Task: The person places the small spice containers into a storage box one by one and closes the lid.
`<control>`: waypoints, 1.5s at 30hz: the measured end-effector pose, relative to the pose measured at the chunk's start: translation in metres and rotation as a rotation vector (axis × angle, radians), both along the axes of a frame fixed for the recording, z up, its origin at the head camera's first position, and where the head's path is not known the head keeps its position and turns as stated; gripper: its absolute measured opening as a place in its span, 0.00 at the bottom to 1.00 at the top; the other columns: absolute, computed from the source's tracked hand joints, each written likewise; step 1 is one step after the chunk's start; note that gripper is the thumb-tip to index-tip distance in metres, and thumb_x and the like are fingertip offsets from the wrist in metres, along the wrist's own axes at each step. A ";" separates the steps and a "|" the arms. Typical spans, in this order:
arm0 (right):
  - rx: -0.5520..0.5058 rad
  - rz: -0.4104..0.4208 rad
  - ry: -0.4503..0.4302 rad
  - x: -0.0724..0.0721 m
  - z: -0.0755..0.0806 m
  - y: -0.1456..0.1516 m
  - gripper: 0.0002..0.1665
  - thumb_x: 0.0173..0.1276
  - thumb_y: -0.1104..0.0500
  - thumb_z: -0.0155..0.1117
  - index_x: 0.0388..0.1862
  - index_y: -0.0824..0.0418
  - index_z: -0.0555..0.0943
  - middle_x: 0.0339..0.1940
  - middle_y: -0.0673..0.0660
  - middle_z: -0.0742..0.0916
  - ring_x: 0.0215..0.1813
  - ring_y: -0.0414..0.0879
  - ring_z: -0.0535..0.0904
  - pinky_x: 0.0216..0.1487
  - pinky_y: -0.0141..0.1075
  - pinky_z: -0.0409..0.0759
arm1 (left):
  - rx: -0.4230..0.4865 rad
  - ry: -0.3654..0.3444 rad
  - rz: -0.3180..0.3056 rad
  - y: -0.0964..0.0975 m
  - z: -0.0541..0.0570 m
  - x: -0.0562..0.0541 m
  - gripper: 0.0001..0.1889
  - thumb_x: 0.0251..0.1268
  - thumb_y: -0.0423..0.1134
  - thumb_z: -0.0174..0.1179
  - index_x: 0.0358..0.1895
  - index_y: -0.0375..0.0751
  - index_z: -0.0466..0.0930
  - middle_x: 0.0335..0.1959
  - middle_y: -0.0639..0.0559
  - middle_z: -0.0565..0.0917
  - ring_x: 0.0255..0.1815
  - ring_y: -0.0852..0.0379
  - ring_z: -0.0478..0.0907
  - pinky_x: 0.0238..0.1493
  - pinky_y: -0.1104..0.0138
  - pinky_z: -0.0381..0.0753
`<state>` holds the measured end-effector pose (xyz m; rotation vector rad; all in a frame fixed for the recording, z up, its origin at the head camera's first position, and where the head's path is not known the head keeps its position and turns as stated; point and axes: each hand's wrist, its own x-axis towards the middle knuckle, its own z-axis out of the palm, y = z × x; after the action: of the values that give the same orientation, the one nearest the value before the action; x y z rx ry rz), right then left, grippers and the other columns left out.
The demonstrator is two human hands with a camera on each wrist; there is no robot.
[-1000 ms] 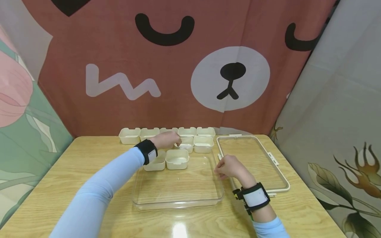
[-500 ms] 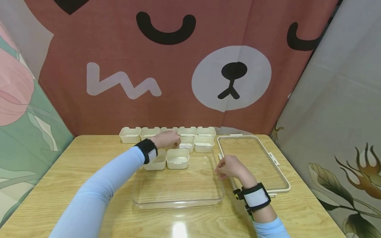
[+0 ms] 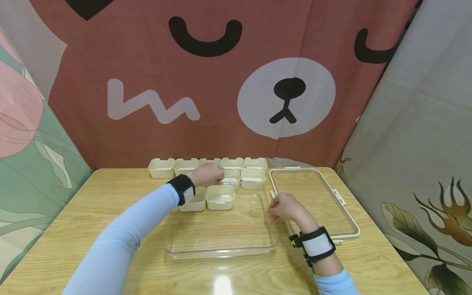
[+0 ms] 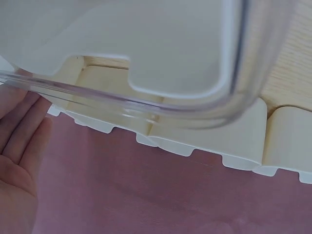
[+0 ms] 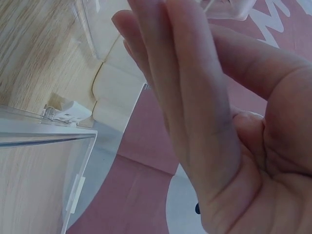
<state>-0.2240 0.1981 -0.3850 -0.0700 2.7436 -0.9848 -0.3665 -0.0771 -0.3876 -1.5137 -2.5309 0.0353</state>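
My left hand [image 3: 206, 174] reaches to the back rim of a clear plastic bin [image 3: 221, 250], its fingertips beside the left end of a cream box [image 3: 231, 177] behind the bin. In the left wrist view the fingers [image 4: 29, 129] run up to the clear rim, where their tips are hidden; I cannot tell what they hold. Two more cream boxes, one of them this box [image 3: 220, 197], sit inside the bin at its back left. My right hand [image 3: 285, 207] pinches the bin's right wall, and its fingers [image 5: 200, 73] are close together in the right wrist view.
Several cream boxes [image 3: 161, 168] stand in a row along the table's back edge, with another cream box [image 3: 253, 179] in front of them at right. A clear lid [image 3: 313, 200] with white clips lies right of the bin. Curtains hang behind and at both sides.
The left hand's fingers have drawn slightly closer together at the bin's back rim. The right hand, bin, boxes and lid have stayed put.
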 end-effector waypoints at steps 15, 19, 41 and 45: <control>-0.002 -0.001 -0.011 0.000 0.000 0.000 0.04 0.60 0.66 0.66 0.30 0.68 0.84 0.28 0.57 0.85 0.24 0.44 0.83 0.30 0.37 0.83 | -0.056 0.109 -0.002 -0.003 -0.003 0.002 0.10 0.50 0.26 0.62 0.19 0.45 0.78 0.16 0.58 0.72 0.19 0.60 0.63 0.22 0.69 0.62; 0.004 0.002 -0.004 0.000 -0.002 0.001 0.04 0.60 0.66 0.66 0.30 0.67 0.84 0.28 0.56 0.85 0.24 0.44 0.83 0.30 0.37 0.83 | -0.051 0.148 -0.004 -0.006 -0.006 -0.001 0.12 0.47 0.26 0.63 0.16 0.47 0.74 0.15 0.58 0.71 0.19 0.60 0.64 0.21 0.69 0.62; -0.008 -0.006 -0.006 0.000 -0.001 0.001 0.06 0.60 0.66 0.65 0.32 0.69 0.84 0.26 0.57 0.85 0.24 0.44 0.82 0.29 0.37 0.83 | 0.010 0.198 -0.004 -0.013 0.020 0.013 0.13 0.53 0.24 0.56 0.18 0.47 0.75 0.17 0.58 0.69 0.18 0.61 0.57 0.20 0.70 0.54; -0.007 -0.002 -0.011 -0.001 -0.001 0.000 0.06 0.60 0.66 0.65 0.32 0.69 0.84 0.26 0.57 0.85 0.24 0.44 0.82 0.28 0.36 0.83 | 0.025 0.182 -0.011 -0.013 0.025 0.015 0.13 0.54 0.24 0.56 0.19 0.46 0.76 0.17 0.58 0.65 0.18 0.61 0.54 0.20 0.70 0.52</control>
<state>-0.2249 0.1980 -0.3859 -0.0635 2.7308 -0.9927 -0.3519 -0.0900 -0.3623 -1.4443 -2.3716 0.1333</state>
